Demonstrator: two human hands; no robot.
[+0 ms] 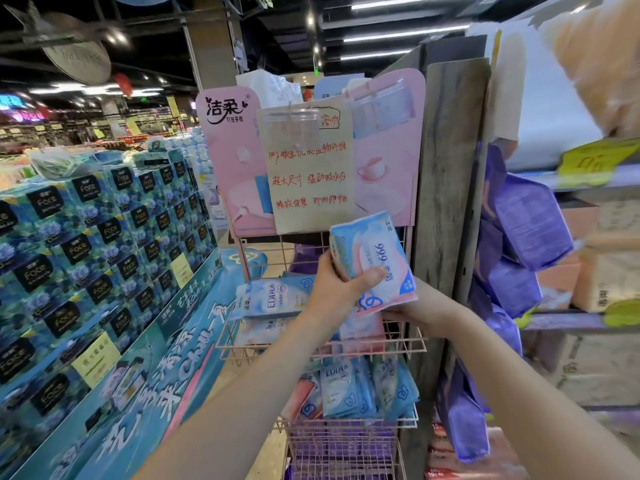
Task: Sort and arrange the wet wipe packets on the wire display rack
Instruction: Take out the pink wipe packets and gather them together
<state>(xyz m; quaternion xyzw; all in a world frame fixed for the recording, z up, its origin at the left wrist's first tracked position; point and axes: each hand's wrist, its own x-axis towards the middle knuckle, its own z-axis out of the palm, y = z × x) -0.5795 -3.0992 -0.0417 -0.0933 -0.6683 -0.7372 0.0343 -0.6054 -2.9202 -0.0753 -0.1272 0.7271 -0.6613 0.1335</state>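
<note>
Blue and pink packet (372, 261), pinched by left hand (341, 284); right hand (420, 306) cups underneath. Lay it flat, neatly, in the rack (408, 344).

We note a pale blue, white and pink soft plastic wipe packet (375, 263) at frame centre, printed with blue figures. The thin wire rack (408, 344) is pink. At frame left, teal cardboard boxes (104, 237) carry black labels and blue flower patterns.
</note>
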